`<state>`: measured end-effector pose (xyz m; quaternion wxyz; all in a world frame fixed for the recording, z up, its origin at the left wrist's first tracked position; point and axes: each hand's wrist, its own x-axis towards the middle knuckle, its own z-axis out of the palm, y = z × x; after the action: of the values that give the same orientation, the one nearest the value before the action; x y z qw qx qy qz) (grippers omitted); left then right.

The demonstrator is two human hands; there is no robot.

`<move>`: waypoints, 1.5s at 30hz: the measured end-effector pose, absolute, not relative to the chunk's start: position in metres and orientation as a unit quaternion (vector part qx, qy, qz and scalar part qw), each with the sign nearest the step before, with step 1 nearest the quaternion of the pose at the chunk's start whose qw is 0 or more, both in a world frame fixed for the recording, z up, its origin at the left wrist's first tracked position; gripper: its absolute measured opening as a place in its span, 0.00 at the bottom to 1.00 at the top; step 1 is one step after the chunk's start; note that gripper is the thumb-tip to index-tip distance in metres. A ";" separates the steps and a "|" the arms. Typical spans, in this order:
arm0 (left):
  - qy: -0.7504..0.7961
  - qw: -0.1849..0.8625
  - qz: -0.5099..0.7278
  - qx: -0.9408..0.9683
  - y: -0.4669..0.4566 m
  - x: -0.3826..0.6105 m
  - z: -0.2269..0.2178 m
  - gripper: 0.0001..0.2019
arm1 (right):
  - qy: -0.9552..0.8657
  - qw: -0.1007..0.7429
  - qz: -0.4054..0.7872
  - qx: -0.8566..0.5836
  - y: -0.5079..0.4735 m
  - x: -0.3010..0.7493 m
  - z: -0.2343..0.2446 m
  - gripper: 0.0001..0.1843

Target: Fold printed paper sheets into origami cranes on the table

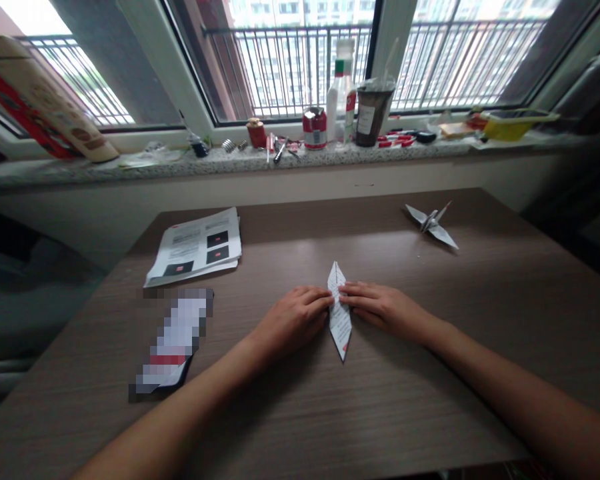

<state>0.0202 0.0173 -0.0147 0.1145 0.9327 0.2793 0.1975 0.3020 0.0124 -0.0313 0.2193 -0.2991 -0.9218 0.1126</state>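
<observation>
A long, narrow diamond of folded printed paper [340, 320] lies on the table in front of me, its points toward and away from me. My left hand [300, 312] is at its left edge, fingers together and fingertips on the paper, with the thumb mostly hidden below. From the other side, my right hand [380, 305] has its fingertips on the right edge, fingers close together and fairly straight. Both hands hold the paper near its middle. Farther back on the right sits a finished-looking paper crane [431, 223] with spread wings.
A stack of printed sheets [195, 247] lies at the back left of the brown table [290, 413]. Nearer, a pixelated phone-like object [173, 343] is beside my left forearm. The windowsill [180, 168] holds a red can [315, 128], bottles, a dark cup [373, 115] and small tools.
</observation>
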 end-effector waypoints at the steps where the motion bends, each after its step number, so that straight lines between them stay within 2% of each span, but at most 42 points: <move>1: 0.281 0.115 0.199 0.932 0.017 0.020 -0.015 0.17 | -0.923 0.221 0.103 -0.297 0.012 0.302 -0.031 0.22; 11: 0.285 0.110 0.204 0.930 0.015 0.020 -0.020 0.17 | -0.941 0.213 0.015 -0.261 0.007 0.295 -0.024 0.16; 16: 0.289 0.116 0.204 0.928 0.016 0.020 -0.020 0.17 | -0.920 0.253 0.079 -0.289 0.005 0.293 -0.025 0.13; 24: 0.286 0.072 0.207 0.933 0.019 0.022 -0.015 0.11 | -0.867 0.311 0.198 -0.334 0.004 0.289 -0.030 0.09; 33: 0.278 0.020 0.208 0.938 0.019 0.022 -0.019 0.08 | -0.878 0.286 0.195 -0.331 0.004 0.289 -0.027 0.11; 45: 0.291 0.037 0.214 0.932 0.020 0.023 -0.025 0.07 | -0.885 0.270 0.187 -0.329 0.006 0.289 -0.025 0.09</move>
<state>0.0227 0.0196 -0.0246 0.0370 0.9319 0.2907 0.2139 0.2886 0.0064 -0.0251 0.2701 -0.3289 -0.8854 0.1868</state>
